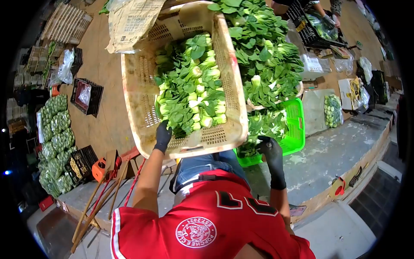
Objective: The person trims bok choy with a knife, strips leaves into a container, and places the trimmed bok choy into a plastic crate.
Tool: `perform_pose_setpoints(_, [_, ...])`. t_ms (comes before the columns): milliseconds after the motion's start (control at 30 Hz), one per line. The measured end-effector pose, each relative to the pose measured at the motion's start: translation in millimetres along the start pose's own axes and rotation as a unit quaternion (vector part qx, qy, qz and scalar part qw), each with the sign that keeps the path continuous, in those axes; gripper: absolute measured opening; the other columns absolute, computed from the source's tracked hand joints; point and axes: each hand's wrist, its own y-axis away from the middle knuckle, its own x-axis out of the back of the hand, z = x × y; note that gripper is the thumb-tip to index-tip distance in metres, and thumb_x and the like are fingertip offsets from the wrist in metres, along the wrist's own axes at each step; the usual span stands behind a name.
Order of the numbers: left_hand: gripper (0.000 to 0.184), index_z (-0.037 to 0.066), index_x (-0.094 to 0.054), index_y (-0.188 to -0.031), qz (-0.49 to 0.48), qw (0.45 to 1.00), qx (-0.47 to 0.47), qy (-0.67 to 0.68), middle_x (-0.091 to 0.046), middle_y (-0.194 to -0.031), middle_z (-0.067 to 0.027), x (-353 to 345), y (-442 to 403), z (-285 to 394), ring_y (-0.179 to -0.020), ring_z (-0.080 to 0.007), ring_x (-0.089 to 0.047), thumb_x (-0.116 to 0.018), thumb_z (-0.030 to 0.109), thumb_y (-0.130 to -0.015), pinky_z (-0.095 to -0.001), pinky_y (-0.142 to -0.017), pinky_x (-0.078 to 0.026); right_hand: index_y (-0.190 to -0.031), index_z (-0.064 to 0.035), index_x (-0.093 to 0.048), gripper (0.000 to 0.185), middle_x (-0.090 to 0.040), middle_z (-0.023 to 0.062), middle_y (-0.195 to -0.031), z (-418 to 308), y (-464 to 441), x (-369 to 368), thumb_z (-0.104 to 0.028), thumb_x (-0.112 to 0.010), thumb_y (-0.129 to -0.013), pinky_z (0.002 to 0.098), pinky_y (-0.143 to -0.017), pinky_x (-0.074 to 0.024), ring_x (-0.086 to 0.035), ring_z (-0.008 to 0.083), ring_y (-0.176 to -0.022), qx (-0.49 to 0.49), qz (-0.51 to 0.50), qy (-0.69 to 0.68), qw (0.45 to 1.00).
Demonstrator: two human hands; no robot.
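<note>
A large cream plastic crate (235, 90) stands in front of me, with rows of bok choy (195, 93) lying inside it. My left hand (163, 135), in a dark glove, reaches over the crate's near left side and rests against the lower bok choy, its fingers stretched out. To the right, my right hand (271, 156), in a long black glove, hangs over a bright green basket (297, 129) of loose leaves (268, 124). Its fingers curl inward near the leaves; whatever they may hold is hidden.
Behind the green basket rises a big heap of bok choy (269, 56). A brown paper sack (133, 21) covers the crate's far left corner. Bagged greens (58, 138), a dark crate (86, 96) and wooden poles (97, 209) are left. Another person's hand (330, 19) works at far right.
</note>
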Motion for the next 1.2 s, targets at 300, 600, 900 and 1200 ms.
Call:
perform_pose_setpoints(300, [0.017,0.008,-0.064,-0.081,-0.210,0.908,-0.055,-0.358,-0.063,-0.081,-0.0150,-10,-177,-74,-0.068,-0.0268,-0.062,-0.057,0.023,-0.074,-0.0401,-0.062,-0.049,-0.104,-0.0018,-0.059,0.023,-0.054,-0.0020,-0.071,-16,-15,-29,-0.015,-0.056,-0.086,0.0192,-0.046,-0.0340,-0.045,0.0032,-0.052,-0.118,0.092,-0.025,0.988])
perform_pose_setpoints(600, [0.058,0.015,-0.059,-0.103,-0.342,0.855,-0.046,-0.386,-0.058,-0.107,-0.0123,-25,-218,-71,-0.101,-0.0303,-0.053,-0.066,0.054,-0.061,-0.0432,-0.084,-0.041,-0.111,-0.0006,-0.055,0.028,-0.062,0.0051,-0.087,-27,-25,-55,-0.017,-0.054,-0.088,0.0243,-0.068,-0.0449,-0.055,0.0110,-0.072,-0.098,0.100,-0.055,0.989])
perform_pose_setpoints(900, [0.057,0.015,-0.057,-0.105,-0.389,0.828,-0.045,-0.403,-0.058,-0.110,-0.0136,-28,-225,-70,-0.104,-0.0335,-0.053,-0.070,0.048,-0.061,-0.0424,-0.087,-0.041,-0.103,0.0016,-0.056,0.022,-0.063,0.0092,-0.091,-7,-17,-45,-0.014,-0.056,-0.087,0.0300,-0.076,-0.0473,-0.060,0.0155,-0.081,-0.113,0.135,-0.063,0.982])
perform_pose_setpoints(1200, [0.063,0.004,-0.047,-0.105,-0.193,0.935,-0.283,-0.094,-0.048,-0.103,-0.0226,78,-200,52,-0.093,-0.0409,-0.049,-0.079,0.015,-0.052,-0.0442,-0.077,-0.044,-0.096,-0.0039,-0.060,0.021,-0.062,0.0107,-0.084,6,-16,-51,-0.016,-0.061,-0.079,0.0330,-0.068,-0.0481,-0.060,0.0205,-0.076,0.110,0.143,0.114,0.977])
